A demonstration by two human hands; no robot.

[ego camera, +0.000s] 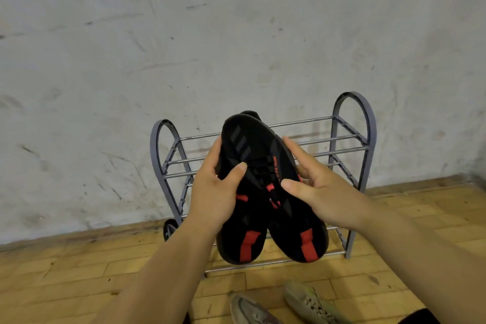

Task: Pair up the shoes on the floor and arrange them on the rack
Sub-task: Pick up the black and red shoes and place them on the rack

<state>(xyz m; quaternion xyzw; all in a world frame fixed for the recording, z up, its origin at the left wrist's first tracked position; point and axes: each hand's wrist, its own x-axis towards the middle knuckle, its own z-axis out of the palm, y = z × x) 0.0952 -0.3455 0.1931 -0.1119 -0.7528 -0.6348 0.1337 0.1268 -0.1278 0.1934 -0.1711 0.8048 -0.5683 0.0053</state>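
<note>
Both forearms (pixel 147 271) come in from the bottom edge, bare. Under them on the floor are two pale worn shoes: a grey one (pixel 249 310) below the left hand and a beige one with greenish trim (pixel 310 302) below the right, near each other but apart, both cut by the frame edge. Left hand (pixel 214 192) grips the left black shoe (pixel 244 218), thumb curled over the upper and fingers behind. Right hand (pixel 320 192) grips the right black shoe (pixel 297 231) the same way. The pair is in the air, pressed side to side, toes away, heels toward the camera. Matte black uppers, a red pull tab on each heel, red lace loops, three grey stripes near the left toe. Red print along the right shoe is partly covered; only "the music" is legible. Directly behind the hands stands the rack (pixel 355 123): grey arched plastic end frames with thin metal rods between them, back against a scuffed white wall (pixel 236 34). Its front bottom rod sits just under the heels. The floor (pixel 65 271) is yellow wood planks, a wide stretch left of the left forearm. A dark rounded thing (pixel 169 230) sits by the rack's left foot; I can't tell what it is.
</note>
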